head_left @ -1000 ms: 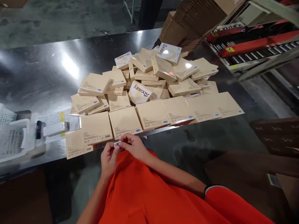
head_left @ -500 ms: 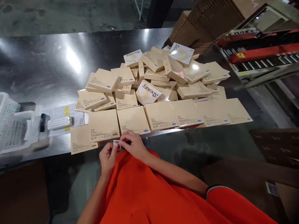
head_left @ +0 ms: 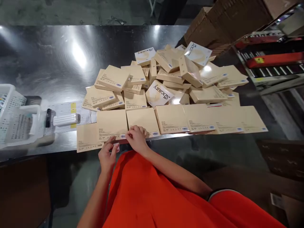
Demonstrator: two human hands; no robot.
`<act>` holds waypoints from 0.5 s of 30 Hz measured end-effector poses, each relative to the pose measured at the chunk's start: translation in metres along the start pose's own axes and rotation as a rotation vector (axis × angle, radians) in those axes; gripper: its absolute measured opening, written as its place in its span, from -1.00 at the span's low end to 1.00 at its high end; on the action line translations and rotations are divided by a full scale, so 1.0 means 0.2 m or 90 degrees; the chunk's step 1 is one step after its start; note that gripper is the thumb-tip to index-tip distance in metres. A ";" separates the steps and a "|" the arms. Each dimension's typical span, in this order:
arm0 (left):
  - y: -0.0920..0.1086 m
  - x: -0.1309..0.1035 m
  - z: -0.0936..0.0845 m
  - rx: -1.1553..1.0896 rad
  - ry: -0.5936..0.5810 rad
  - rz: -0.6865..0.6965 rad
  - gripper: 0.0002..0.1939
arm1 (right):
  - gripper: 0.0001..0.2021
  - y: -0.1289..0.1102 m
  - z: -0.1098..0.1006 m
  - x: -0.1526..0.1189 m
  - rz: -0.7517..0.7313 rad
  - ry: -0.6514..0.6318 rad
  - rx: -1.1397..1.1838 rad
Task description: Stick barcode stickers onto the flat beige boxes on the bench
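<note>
My left hand pinches a small strip of stickers, white with red, between thumb and finger just below the table edge. Its fingertips reach up to the lower edge of a flat cream box in the front row. At that box's lower right corner lies a white barcode sticker, with the bent fingers of my right hand closed at its right end. My right hand partly covers the neighbouring cream box. A further cream box sits at the row's left end, its printed barcode showing.
Behind the row rises a heap of similar boxes, some with a white "Sbeauty" face upward. White baskets, a black marker, a white roll-like object and papers lie left. Cartons and a roller conveyor stand right.
My right hand has moved from the sticker strip to the box corner, where a white barcode sticker now lies over the printed code. My left hand keeps the strip, and the view has shifted slightly.
</note>
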State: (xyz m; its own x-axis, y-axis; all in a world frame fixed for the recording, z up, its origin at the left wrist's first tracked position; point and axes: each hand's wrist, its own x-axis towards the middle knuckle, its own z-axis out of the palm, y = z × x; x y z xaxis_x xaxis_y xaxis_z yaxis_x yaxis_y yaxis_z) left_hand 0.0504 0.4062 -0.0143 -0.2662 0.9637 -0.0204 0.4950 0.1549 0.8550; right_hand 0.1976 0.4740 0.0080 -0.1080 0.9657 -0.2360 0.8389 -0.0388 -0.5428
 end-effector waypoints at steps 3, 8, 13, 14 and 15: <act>0.00 0.00 0.00 -0.001 -0.003 -0.004 -0.67 | -0.83 0.00 0.01 0.00 0.000 0.011 -0.014; 0.01 0.01 -0.01 -0.006 -0.004 -0.007 -0.66 | -0.82 -0.01 0.02 0.00 -0.011 0.022 -0.037; -0.01 0.01 -0.01 0.003 -0.004 -0.010 -0.66 | -0.83 -0.01 0.02 0.00 -0.026 0.039 -0.067; -0.01 0.01 -0.01 0.005 -0.004 -0.010 -0.65 | -0.83 -0.01 0.03 0.00 -0.028 0.041 -0.071; -0.01 0.01 -0.01 0.007 -0.004 -0.008 -0.65 | -0.83 -0.01 0.03 0.00 -0.029 0.044 -0.076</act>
State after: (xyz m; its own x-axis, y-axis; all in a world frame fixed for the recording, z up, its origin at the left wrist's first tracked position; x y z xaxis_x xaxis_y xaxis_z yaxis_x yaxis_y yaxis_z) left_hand 0.0474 0.4066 -0.0151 -0.2673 0.9630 -0.0344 0.5012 0.1695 0.8486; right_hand 0.1931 0.4728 0.0049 -0.1141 0.9813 -0.1553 0.8918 0.0323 -0.4512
